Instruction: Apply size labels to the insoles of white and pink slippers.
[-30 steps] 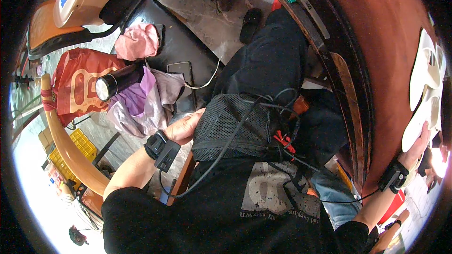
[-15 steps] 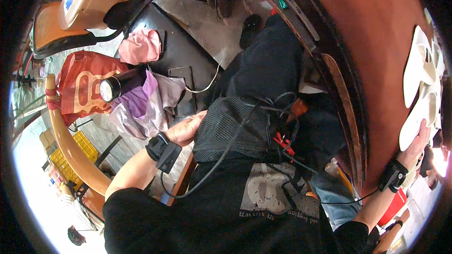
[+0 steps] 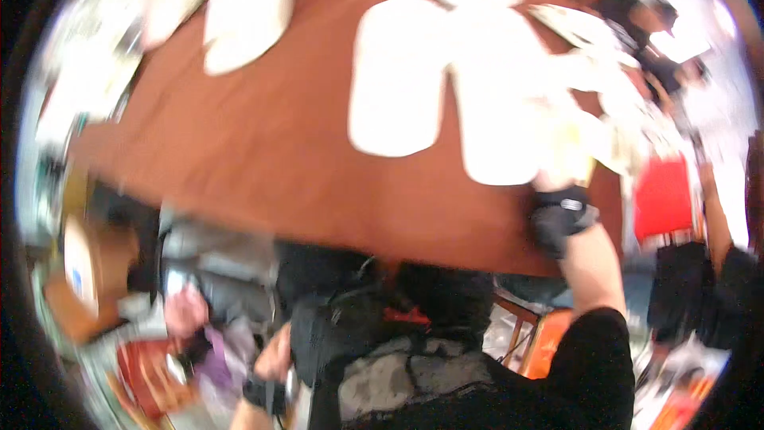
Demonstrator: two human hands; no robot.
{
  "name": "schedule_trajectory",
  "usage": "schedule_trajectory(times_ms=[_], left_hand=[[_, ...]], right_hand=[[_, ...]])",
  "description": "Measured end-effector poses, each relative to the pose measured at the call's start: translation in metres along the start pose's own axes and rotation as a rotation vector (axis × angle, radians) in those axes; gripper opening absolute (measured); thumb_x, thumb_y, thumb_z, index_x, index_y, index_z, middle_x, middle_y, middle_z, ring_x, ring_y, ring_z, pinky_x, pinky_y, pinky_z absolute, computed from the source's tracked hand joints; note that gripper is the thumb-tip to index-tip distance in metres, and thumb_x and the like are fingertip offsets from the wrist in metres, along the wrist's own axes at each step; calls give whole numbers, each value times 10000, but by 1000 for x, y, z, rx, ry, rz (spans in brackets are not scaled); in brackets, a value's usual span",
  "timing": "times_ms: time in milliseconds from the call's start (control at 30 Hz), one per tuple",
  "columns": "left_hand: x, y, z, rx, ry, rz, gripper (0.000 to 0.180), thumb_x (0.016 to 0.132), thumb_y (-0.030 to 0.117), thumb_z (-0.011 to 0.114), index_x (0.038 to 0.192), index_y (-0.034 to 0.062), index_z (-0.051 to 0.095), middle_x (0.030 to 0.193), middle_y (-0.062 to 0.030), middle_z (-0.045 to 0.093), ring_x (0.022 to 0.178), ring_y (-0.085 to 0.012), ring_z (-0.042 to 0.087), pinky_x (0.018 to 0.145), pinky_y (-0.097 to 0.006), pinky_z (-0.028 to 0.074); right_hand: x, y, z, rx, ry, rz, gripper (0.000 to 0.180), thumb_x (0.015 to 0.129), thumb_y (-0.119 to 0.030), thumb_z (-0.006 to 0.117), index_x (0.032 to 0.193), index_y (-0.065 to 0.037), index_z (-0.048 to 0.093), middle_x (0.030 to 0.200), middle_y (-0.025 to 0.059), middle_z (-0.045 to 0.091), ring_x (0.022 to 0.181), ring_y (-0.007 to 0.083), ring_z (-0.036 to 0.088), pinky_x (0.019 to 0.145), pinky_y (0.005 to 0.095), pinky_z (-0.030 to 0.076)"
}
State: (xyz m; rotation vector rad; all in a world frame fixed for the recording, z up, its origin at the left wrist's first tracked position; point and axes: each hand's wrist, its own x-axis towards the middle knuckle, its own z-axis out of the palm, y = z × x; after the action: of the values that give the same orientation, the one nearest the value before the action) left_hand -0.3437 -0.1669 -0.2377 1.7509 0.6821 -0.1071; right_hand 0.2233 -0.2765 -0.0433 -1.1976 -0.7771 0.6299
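Two white slippers lie on the brown table ahead of me: the left one (image 3: 396, 76) and the right one (image 3: 495, 123), both bleached by glare. My right hand (image 3: 555, 177) is at the near end of the right slipper, among pale things. Its fingers are washed out, so I cannot see whether they grip anything. Low on the left, my left hand (image 3: 274, 355) is beside the black pouch (image 3: 318, 342) at my waist, below the table edge. Blur hides how its fingers are set. Each wrist wears a black strapped device.
More white slippers (image 3: 251, 12) lie at the table's far left, with a pile of them (image 3: 605, 84) at the right. A red stool (image 3: 664, 199) and another person's arm (image 3: 716, 207) are beyond the right edge. At lower left are a red bag (image 3: 147, 370) and pink cloth (image 3: 185, 310).
The view has swung from my lap and the seat on the left up to the tabletop. My right hand is still by the white slippers; my left stays low by the pouch.
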Motion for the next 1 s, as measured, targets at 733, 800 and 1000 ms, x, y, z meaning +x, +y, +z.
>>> schedule_trajectory(times_ms=[733,800,1000], left_hand=[[60,244,-128,179,297,-138,305,1029,203,495,851,-28,583,752,-63,567,725,-164,503,657,-318,429],[72,279,-132,207,256,-7,216,929,125,544,1049,-24,643,870,-122,677,720,-207,669,654,-326,540],[122,344,-118,500,305,435,85,890,-16,591,966,-33,625,940,-137,622,821,-231,614,736,-307,497]], right_hand=[[21,16,22,146,274,-36,493,925,-128,594,1378,23,474,1206,110,633,1064,159,610,918,322,512],[20,12,25,251,244,-80,464,932,-85,571,1368,38,475,1191,101,634,1035,146,621,891,304,523],[17,-5,31,240,215,23,525,934,-49,547,1433,35,410,1227,121,629,1078,164,635,908,312,532]])
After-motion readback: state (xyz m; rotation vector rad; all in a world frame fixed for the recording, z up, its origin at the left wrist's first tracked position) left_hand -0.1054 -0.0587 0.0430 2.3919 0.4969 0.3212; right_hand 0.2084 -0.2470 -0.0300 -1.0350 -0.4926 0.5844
